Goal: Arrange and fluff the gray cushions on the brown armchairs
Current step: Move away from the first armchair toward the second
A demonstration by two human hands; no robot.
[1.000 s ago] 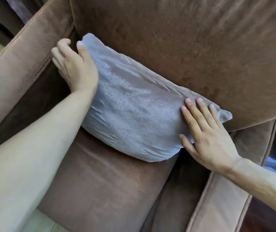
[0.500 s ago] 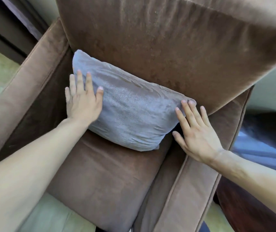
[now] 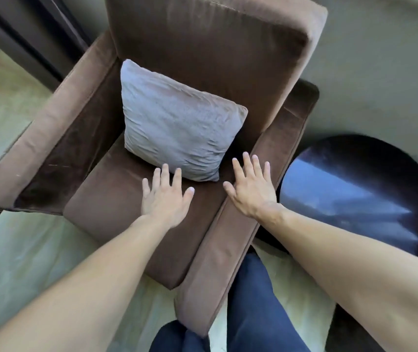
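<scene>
Brown velvet armchair (image 3: 131,209) on pale floor (image 3: 12,262); one gray cushion (image 3: 175,123) at 12 o'clock; left hand (image 3: 166,196) and right hand (image 3: 251,186), grip spread, empty.

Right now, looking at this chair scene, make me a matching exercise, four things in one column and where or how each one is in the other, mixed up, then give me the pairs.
Things:
1. cushion
2. left hand
3. right hand
4. round table

Places or states:
A. open, over the seat, just short of the cushion's lower edge
B. dark and glossy, on the floor beside the armchair
C. propped upright against the backrest
D. open, above the inner edge of the armrest

Pairs: 1-C, 2-A, 3-D, 4-B
</scene>
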